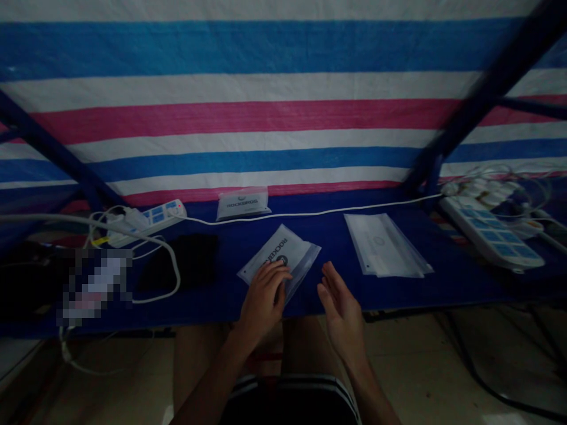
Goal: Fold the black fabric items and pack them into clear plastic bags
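Observation:
A frosted plastic zip bag (303,260) printed ROCKBROS lies slanted on the blue surface in front of me. My left hand (264,295) rests over its lower edge, fingers slightly bent and laid on the plastic, without a visible grip. To the right of the bag, my right hand (342,313) is held palm inward with its fingers stretched out and nothing in it. Further right lie overlapping translucent bags (378,245) with a faint round mark. Another ROCKBROS bag (243,203), with dark contents, stands against the striped sheet at the back.
A white power strip (168,213) and a black cloth-like item (181,260) are on the left. At right, a larger power strip (491,236) carries plugs and tangled cables. One white cable (310,213) crosses behind the bags. Striped sheeting (266,112) hangs behind, between dark blue frame bars.

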`<state>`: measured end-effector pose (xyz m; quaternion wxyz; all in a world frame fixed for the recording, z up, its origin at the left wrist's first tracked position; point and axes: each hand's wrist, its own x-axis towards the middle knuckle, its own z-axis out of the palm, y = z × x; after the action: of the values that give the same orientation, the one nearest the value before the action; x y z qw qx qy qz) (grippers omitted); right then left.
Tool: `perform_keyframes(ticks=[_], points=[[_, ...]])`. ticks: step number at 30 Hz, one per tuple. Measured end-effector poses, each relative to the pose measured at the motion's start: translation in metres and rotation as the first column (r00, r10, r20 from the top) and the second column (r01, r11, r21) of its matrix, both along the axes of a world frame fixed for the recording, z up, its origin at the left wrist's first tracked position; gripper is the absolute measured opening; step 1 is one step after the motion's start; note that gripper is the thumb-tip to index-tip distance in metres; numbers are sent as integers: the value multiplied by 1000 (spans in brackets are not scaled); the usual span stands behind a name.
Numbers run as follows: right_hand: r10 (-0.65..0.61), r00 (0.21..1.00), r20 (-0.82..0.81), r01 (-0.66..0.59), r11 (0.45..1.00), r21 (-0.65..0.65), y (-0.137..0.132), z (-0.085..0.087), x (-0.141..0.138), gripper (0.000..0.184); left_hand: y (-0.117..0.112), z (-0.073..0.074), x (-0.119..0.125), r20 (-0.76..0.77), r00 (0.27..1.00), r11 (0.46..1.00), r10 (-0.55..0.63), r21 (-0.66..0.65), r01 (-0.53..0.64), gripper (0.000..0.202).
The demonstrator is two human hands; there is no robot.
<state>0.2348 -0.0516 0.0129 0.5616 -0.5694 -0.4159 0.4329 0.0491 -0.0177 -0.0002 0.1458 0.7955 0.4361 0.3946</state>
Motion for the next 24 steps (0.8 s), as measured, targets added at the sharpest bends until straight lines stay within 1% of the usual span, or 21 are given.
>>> perform_keyframes(ticks=[2,4,5,7,9,12,13,14,16,18,19,24], points=[[24,972,234,-42,997,71,-3,1,1,52,2,1,1,-43,999,999,-16,-30,15,33],[28,903,428,-93,987,133,-4,1,0,36,3,4,0,-76,996,997,-41,-72,36,35],[29,871,490,-120,981,155,-4,0,-1,30,3,6,-1,-91,994,994,-59,-92,51,38],[52,824,564,-180,968,174,-5,-5,-4,25,3,10,-5,-103,990,990,-98,-115,86,45],[84,780,621,-243,954,176,-5,-11,-7,24,0,15,-10,-88,990,987,-114,-125,102,47],[103,708,698,-310,934,177,-8,-20,-10,30,-8,19,-17,-78,994,988,-72,-143,61,44],[98,697,711,-317,931,182,-9,-22,-10,33,-11,19,-18,-92,994,987,-63,-152,48,43],[85,698,711,-310,931,192,-9,-23,-10,35,-13,19,-19,-111,992,986,-60,-161,41,42],[41,726,686,-267,937,227,-10,-24,-8,37,-17,17,-19,-157,986,984,-60,-175,32,40],[9,746,666,-234,940,249,-10,-23,-5,35,-18,14,-18,-192,980,983,-56,-181,21,41],[11,744,668,-238,939,250,-10,-22,-3,34,-18,13,-18,-204,977,983,-53,-181,16,41],[89,688,721,-358,905,230,2,-13,-2,31,-8,10,-18,-238,970,984,-59,-179,16,44]])
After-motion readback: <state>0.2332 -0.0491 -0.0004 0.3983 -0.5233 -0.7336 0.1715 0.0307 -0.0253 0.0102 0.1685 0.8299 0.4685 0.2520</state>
